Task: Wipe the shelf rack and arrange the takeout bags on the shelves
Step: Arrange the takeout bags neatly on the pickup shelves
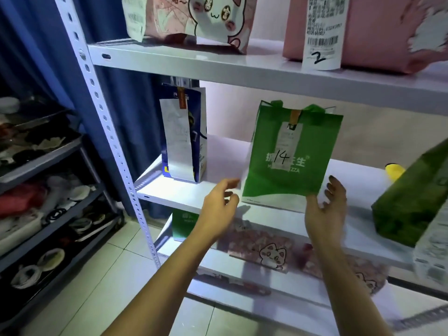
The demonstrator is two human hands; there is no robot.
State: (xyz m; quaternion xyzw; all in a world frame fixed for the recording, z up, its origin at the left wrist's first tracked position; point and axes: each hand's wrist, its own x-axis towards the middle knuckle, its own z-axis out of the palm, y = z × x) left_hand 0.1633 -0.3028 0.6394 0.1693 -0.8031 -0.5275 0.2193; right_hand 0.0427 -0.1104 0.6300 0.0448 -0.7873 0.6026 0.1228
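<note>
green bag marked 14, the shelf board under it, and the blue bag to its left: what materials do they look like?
Green bag: looks like matte non-woven fabric or coated paper; soft crumpled handles, a sharp side fold, so it stays open. Shelf board: likely painted sheet metal, glossy white, with a folded front lip and reflections. Blue bag: probably printed paper, with crisp creases and a flat gusset.
</note>
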